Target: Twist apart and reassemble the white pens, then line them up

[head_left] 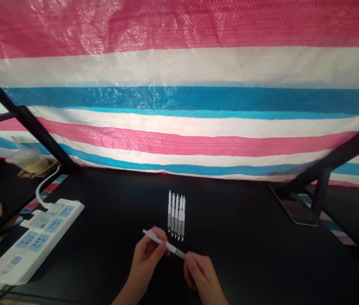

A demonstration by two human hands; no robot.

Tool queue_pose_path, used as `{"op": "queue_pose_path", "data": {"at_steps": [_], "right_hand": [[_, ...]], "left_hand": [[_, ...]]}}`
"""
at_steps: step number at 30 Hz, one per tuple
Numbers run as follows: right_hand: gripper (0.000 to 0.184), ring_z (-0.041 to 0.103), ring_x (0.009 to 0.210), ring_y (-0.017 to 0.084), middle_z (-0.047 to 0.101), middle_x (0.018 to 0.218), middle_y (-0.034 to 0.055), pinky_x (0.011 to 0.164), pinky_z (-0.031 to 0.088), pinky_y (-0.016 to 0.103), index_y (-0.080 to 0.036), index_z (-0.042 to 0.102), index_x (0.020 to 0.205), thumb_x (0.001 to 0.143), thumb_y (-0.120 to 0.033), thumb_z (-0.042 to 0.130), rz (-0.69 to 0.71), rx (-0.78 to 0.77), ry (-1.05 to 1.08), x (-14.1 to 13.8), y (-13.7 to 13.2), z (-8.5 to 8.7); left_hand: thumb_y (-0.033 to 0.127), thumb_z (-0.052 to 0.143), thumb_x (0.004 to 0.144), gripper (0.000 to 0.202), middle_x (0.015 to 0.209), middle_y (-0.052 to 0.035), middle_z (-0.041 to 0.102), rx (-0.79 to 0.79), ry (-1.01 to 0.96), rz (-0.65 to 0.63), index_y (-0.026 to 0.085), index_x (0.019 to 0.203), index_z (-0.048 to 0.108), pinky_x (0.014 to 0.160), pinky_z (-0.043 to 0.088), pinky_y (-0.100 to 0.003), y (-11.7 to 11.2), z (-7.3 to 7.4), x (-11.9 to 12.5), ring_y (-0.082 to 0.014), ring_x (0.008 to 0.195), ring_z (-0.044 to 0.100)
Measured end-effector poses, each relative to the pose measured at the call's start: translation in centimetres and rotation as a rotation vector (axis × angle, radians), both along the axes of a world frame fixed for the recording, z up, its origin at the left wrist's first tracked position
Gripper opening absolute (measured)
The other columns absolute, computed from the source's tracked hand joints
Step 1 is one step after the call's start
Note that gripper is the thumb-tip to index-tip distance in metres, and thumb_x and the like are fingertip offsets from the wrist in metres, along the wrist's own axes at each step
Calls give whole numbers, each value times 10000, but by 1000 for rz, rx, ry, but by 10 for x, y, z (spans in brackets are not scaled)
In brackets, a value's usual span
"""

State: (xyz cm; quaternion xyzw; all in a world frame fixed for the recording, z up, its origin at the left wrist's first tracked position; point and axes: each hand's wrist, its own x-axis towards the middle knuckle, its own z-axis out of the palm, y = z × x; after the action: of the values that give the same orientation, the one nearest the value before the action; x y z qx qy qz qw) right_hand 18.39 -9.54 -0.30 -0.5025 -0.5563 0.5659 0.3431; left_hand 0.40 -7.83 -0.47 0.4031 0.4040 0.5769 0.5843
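Note:
Between my two hands, just above the black table, is a white pen [171, 247] with a grey grip section. It slants down from upper left to lower right. My left hand [149, 252] pinches its white barrel, with the clicker end sticking out past the fingers. My right hand [201, 272] has its fingers closed around the grey tip end, so the point is hidden. A little beyond my hands lies a row of several matching white-and-grey pens [176, 216], side by side with their tips toward me.
On the left sits a white power strip [36, 243] with plugs in it. A dark phone [295, 207] lies at right beside a black frame leg [321, 195]. A plastic cup [28, 159] stands at far left. Striped sheeting [179, 101] hangs behind the black table [246, 237].

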Motion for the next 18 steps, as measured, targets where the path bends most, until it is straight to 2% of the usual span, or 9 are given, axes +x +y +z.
{"op": "queue_pose_path", "data": {"at_steps": [1,4,7,9,11,13,18], "right_hand": [[575,426,513,113,423,515,-32,512,297,243,-195,493,575,966,-595,360,10,19,-10,-3,1,3],[546,453,543,118,449,554,-32,536,317,239,-191,540,662,1005,-539,295,7,73,-39,-9,2,5],[504,444,538,115,449,566,-37,537,311,240,-198,533,692,1015,-502,295,11,160,-82,-9,2,0],[489,432,520,112,440,559,-41,531,305,240,-202,523,687,1017,-482,295,24,232,-105,-9,1,-5],[493,430,503,110,440,550,-42,523,301,241,-203,522,678,1018,-472,288,28,272,-114,-9,1,-10],[501,443,499,111,456,548,-37,518,304,239,-201,533,683,1018,-475,281,20,265,-119,-8,0,-12],[503,454,512,115,463,552,-32,522,320,235,-199,535,687,1014,-488,286,18,234,-127,-8,1,-8]], "left_hand": [[281,744,808,136,837,-26,614,-19,15,26,169,863,691,627,489,-242,6,3,-1,-130,669,591],[295,758,792,253,845,-62,686,-22,49,70,162,998,696,763,518,-296,30,18,-7,-201,829,653],[287,755,784,395,804,-15,662,31,23,69,201,1152,637,728,530,-300,52,33,-11,-179,754,659],[272,747,785,526,784,18,634,60,16,52,246,1270,544,672,531,-286,61,38,-11,-155,685,647],[259,739,787,631,781,41,608,67,10,45,291,1346,448,631,531,-278,65,35,-9,-140,641,632],[249,736,788,648,774,54,579,58,8,48,305,1353,424,610,533,-275,66,28,-8,-130,621,618],[231,737,788,444,699,67,542,70,51,-18,254,1188,545,605,535,-279,63,14,-10,-144,619,636]]}}
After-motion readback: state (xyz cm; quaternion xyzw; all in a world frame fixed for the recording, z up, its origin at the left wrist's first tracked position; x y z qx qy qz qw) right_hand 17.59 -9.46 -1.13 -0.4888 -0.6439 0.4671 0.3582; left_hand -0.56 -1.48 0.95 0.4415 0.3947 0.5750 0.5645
